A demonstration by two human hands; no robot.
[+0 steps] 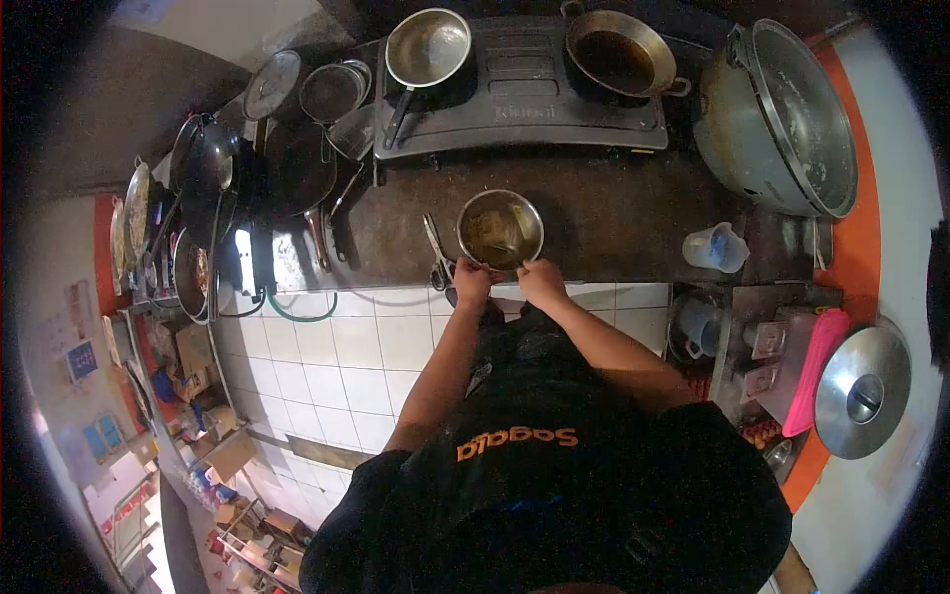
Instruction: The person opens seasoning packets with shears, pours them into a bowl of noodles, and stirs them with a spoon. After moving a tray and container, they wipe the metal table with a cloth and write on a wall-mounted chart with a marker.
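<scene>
A round metal bowl (pixel 535 220) stands near the front edge of the dark counter, with something yellowish-brown and shiny inside that I cannot make out. My left hand (pixel 473 281) is closed at the bowl's near-left rim. Close to it, on the near-right rim, my right hand (pixel 542 283) is closed too. Fine detail between the fingertips is too small to see. Scissors (pixel 435 249) lie just left of the bowl, their handles by my left hand.
Behind the bowl is a gas stove (pixel 520 114) bearing a saucepan (pixel 427 48) and a pan with dark liquid (pixel 618 57). A big pot (pixel 737 129) and a plastic jug (pixel 714 247) are at right. Several pans, including a wok (pixel 210 178), crowd the left.
</scene>
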